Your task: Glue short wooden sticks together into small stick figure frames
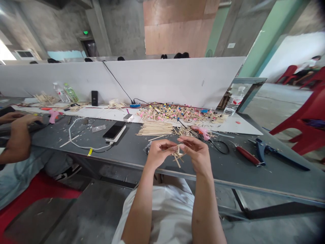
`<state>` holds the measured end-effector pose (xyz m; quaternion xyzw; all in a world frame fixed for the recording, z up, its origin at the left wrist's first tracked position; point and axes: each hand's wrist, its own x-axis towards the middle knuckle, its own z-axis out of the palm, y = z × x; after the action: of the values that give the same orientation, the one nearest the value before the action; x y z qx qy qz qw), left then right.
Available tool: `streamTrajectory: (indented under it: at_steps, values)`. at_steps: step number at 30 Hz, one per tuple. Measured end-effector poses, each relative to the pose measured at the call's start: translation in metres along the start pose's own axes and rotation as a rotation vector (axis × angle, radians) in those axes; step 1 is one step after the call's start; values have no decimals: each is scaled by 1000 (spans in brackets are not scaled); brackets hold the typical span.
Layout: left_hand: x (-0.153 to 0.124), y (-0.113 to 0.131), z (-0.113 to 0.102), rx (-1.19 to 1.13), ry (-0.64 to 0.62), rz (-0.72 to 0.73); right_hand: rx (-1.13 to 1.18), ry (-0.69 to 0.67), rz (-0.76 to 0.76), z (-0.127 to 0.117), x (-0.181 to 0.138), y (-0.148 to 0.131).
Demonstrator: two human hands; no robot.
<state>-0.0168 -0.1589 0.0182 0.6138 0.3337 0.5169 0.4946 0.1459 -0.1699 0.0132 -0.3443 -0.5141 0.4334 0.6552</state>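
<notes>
Above the table's front edge, my left hand [161, 152] and my right hand [195, 151] meet with bent fingers, pinching a small frame of wooden sticks [178, 158] between them. Several short pale sticks jut out of it at different angles, and its top is partly covered by my fingertips. Just beyond my hands lie a bundle of long thin sticks [154, 128] and a scatter of short stick pieces [185, 131]. A pink glue gun [202, 132] rests behind my right hand, its black cord curling to the right.
A long pile of sticks with coloured ends [172, 112] lies along the white divider [157, 79]. On the right are a red-handled tool [246, 155] and a blue cutter [261, 152]. Leftward lie a phone [114, 129] and white cable [71, 134]; a co-worker's arm [19, 139] is farther left.
</notes>
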Motion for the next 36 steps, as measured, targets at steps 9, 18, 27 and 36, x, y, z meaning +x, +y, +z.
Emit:
streamTrajectory:
  at_steps: [9,18,27,36]
  values:
    - [0,1,1,108,63,76,-9,76,14,1,0,-2]
    - [-1,4,3,234,161,278,3,99,-64,4,2,2]
    - [0,4,6,243,205,409,-2,134,-108,5,3,5]
    - [0,1,10,226,220,446,-3,95,-117,7,1,3]
